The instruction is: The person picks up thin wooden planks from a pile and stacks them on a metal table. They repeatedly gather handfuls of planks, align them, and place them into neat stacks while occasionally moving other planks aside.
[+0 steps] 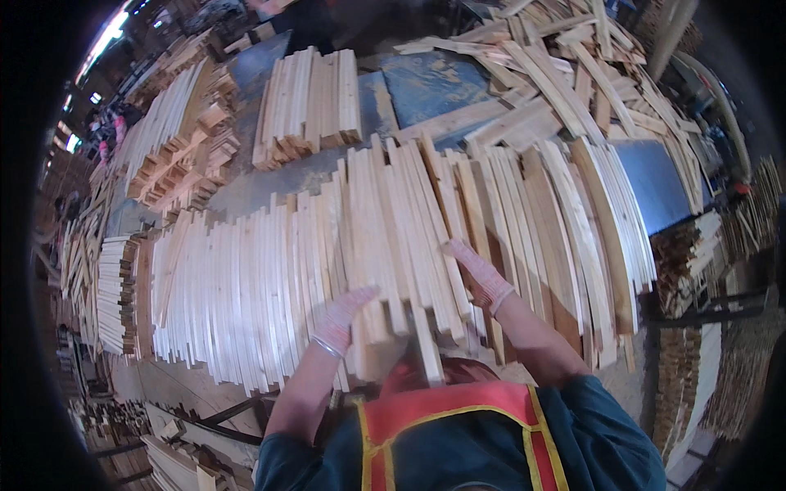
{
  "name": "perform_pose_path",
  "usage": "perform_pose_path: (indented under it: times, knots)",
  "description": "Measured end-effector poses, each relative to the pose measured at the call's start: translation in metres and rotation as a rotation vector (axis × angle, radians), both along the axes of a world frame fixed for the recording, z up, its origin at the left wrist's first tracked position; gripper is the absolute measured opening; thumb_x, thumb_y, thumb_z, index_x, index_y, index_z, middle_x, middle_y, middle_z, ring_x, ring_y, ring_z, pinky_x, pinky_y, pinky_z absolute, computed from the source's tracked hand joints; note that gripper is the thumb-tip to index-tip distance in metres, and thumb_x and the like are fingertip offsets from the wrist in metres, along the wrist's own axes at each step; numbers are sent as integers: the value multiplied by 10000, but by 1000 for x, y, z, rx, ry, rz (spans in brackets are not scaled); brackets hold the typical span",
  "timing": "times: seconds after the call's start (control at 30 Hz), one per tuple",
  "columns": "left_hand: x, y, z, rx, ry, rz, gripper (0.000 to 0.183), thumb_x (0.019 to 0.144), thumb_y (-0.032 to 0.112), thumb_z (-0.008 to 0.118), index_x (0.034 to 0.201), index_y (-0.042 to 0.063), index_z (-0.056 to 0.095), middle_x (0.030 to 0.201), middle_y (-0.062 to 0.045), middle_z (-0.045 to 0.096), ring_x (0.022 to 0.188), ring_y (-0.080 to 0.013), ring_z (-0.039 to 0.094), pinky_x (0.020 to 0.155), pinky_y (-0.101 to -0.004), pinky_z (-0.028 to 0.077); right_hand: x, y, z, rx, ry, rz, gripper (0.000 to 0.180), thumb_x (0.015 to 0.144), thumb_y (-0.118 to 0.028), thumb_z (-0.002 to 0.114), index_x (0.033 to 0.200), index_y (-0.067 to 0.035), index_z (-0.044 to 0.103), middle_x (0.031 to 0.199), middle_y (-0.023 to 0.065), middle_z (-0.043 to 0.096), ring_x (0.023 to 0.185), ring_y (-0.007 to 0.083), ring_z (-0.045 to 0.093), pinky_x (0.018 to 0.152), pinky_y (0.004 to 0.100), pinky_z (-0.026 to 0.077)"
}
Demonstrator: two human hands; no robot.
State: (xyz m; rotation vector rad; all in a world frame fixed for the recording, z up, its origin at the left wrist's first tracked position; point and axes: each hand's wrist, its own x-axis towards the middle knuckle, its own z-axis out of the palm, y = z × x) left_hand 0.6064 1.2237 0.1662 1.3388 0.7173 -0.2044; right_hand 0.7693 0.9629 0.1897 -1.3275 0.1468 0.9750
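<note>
A bundle of pale wooden strips (402,221) lies before me, its near ends uneven and one strip jutting towards my apron. My left hand (347,316), in a light knitted glove, rests against the bundle's left side. On the other side, my gloved right hand (480,273) touches its right edge with the fingers extended. Both hands press the bundle between them; their undersides are hidden. To the left spreads a wide row of upright-laid wooden strips (239,294). More strips and wider boards (546,245) lie to the right.
A stack of wooden strips (313,98) stands across the table, with another stack (172,123) further left. Loose boards lie in a jumbled pile (583,73) at the back right. Blue sheet panels (430,86) show between them. Dark metal framing (227,423) is at the lower left.
</note>
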Motion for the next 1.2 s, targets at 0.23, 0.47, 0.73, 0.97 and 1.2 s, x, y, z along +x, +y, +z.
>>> perform_pose_path:
  times: [0.23,0.47,0.73,0.97,1.2]
  knots:
    - [-13,12,-60,-245,-104,36,517,1137,302,366,1444,-84,524,1360,-215,663,1290,-266,637,1178,-384,459,16,-3,27,155,103,-100,1021,901,-437,812,1628,-16,232,1505,148,524,1386,265,514,1166,410,413]
    - [72,31,-22,-570,-207,215,734,1065,117,559,1626,-39,112,1269,-244,689,1109,-300,731,992,-368,614,92,24,59,218,-190,-60,990,896,-420,818,1619,-25,267,1439,129,560,1294,236,576,1103,380,473]
    - [361,113,11,7,-331,37,413,1104,211,445,1354,-52,642,1352,-173,686,1312,-233,620,1165,-357,462,345,127,37,110,-308,-1,742,942,-586,690,1490,-112,530,1444,66,598,1331,222,556,1098,431,464]
    - [496,153,-37,932,111,-486,530,964,408,611,1278,-9,696,1379,-224,651,1224,-352,657,1048,-431,514,460,178,-88,-569,-427,148,596,956,-484,641,1411,-103,586,1435,110,597,1295,251,568,1010,439,502]
    - [304,99,-25,1179,-286,-181,629,898,362,672,1409,12,564,1419,-237,544,1345,-426,507,1118,-490,441,343,142,-50,-832,-1000,215,587,943,-484,623,1337,-51,618,1368,264,620,1233,405,613,1061,453,472]
